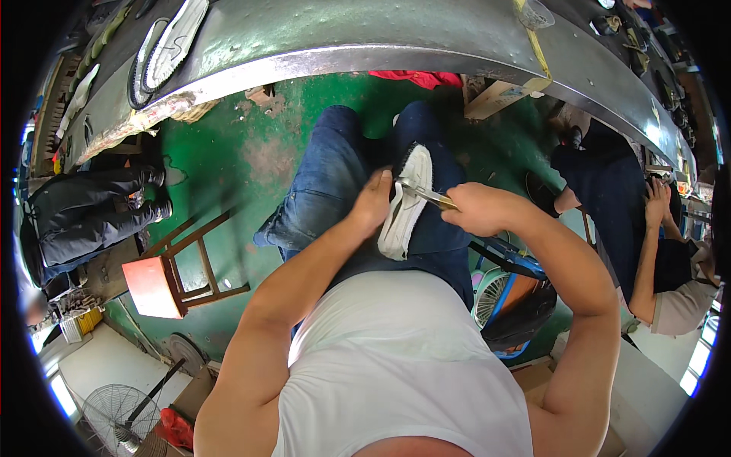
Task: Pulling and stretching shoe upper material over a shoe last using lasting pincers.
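Shoe (402, 221) between the hands, on the lap (445, 239); left hand (371, 202) grips its edge, right hand (481, 209) clutches pincers (428, 195) set against it. Apparently edge work; next likely needs firm left-hand bracing. Beyond both hands: bench (365, 34).

Tool handle (442, 201) partly hidden, workbench (365, 30) cropped

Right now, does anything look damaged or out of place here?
Yes: the green floor looks damaged, its colour broken by a pale, worn-looking patch to the left of the blue jeans. The white shoe shows no obvious damage.
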`<state>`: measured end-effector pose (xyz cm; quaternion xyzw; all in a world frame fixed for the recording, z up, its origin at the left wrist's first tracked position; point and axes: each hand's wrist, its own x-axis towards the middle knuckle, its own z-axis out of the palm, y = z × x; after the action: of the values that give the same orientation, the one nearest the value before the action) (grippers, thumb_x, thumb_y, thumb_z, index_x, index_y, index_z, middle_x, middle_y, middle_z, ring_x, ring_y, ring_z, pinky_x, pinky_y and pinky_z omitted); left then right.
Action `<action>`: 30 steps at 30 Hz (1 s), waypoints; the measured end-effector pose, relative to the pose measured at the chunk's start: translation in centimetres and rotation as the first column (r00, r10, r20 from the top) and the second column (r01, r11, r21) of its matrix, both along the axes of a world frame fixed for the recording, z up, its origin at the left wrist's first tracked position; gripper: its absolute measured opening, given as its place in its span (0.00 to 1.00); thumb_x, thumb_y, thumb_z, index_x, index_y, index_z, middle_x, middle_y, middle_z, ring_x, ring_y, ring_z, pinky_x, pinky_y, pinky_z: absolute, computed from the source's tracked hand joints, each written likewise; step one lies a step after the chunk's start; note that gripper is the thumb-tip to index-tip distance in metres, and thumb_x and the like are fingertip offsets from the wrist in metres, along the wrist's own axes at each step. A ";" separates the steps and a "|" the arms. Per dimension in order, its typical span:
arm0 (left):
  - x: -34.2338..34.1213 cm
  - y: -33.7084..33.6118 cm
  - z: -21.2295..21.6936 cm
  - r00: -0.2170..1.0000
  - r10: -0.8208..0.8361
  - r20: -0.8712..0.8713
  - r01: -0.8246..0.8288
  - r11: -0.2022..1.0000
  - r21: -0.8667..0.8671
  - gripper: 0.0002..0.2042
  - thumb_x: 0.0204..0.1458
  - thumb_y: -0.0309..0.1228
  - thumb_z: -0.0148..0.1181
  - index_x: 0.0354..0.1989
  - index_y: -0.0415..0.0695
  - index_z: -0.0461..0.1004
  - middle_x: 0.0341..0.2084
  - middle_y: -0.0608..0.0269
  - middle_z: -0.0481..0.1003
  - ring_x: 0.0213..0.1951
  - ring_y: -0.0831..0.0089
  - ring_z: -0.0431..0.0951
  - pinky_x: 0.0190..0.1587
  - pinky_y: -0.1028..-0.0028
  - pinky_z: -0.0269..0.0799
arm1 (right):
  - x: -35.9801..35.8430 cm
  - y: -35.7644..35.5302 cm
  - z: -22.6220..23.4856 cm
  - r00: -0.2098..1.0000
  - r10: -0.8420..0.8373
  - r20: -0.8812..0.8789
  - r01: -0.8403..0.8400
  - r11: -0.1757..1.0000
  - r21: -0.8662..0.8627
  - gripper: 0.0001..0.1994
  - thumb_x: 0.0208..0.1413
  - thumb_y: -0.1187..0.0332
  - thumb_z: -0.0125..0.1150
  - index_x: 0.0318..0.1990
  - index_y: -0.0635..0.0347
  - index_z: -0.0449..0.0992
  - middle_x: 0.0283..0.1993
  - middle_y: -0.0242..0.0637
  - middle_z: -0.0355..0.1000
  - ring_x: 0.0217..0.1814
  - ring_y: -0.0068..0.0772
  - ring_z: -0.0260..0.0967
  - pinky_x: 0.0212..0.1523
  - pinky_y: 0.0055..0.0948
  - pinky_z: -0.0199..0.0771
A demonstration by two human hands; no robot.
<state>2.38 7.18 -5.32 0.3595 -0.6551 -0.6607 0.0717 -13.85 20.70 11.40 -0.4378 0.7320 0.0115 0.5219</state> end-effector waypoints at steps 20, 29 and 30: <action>-0.6 -1.0 3.1 0.999 0.049 -0.024 -0.019 0.718 0.696 0.50 0.54 0.56 0.64 0.74 0.38 0.41 0.67 0.49 0.60 0.67 0.60 0.60 0.67 0.64 0.59 | 5.8 3.1 -8.5 0.400 -0.727 0.559 0.810 0.565 0.155 0.13 0.64 0.61 0.57 0.32 0.62 0.74 0.23 0.35 0.72 0.19 0.22 0.63 0.17 0.22 0.60; -2.4 -2.2 5.3 0.994 -0.039 0.101 -0.033 0.781 0.623 0.49 0.53 0.46 0.68 0.72 0.30 0.44 0.63 0.41 0.64 0.64 0.59 0.67 0.64 0.64 0.64 | 0.0 7.0 -8.2 0.083 -0.671 0.737 0.638 0.604 0.478 0.16 0.65 0.60 0.57 0.47 0.67 0.72 0.37 0.39 0.75 0.36 0.31 0.77 0.24 0.26 0.79; -2.7 -2.5 5.2 0.983 -0.071 0.172 -0.045 0.806 0.590 0.50 0.51 0.45 0.68 0.72 0.29 0.42 0.64 0.41 0.63 0.65 0.58 0.66 0.65 0.64 0.62 | -0.9 7.0 -7.7 0.093 -0.671 0.736 0.630 0.612 0.478 0.16 0.65 0.60 0.57 0.47 0.67 0.72 0.37 0.39 0.75 0.36 0.31 0.77 0.24 0.26 0.79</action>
<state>-0.37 4.69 -0.07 0.4194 -0.4232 -0.7956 -0.1097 -14.73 27.69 3.75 0.0032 0.4670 -0.4299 0.7727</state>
